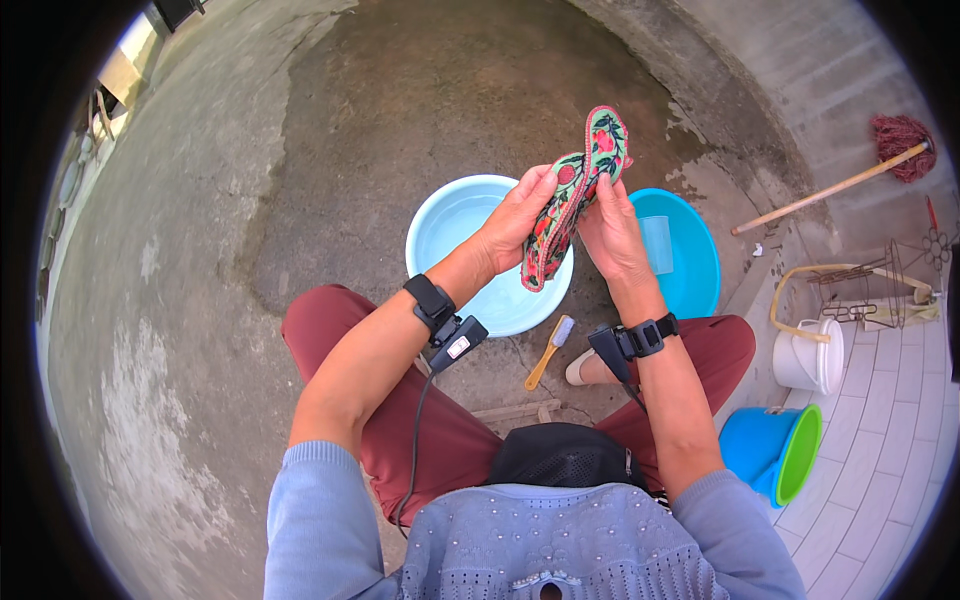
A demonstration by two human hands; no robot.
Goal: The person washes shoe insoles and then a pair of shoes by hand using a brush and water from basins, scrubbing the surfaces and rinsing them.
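Both of my hands hold a floral cloth item (551, 232), shaped like a pair of overlapping insoles, green with red flowers and pink edging. My left hand (516, 216) grips its left side, thumb on top. On the right side, my right hand (613, 232) pinches it, with some fingers hidden behind. Under my left hand and the item stands a pale blue basin (442, 225) holding water. A turquoise basin (694, 255) is beyond my right hand, with a translucent plastic piece (657, 244) in it. Between my feet lies a wooden-handled scrub brush (551, 352), bristles up.
A mop (832, 187) leans at the right wall. Below it are a wire rack (862, 289), a white bucket (808, 360) and a tipped blue bucket (757, 442) with a green inside. The concrete floor (360, 150) is wet ahead. Cables hang from both wrist straps.
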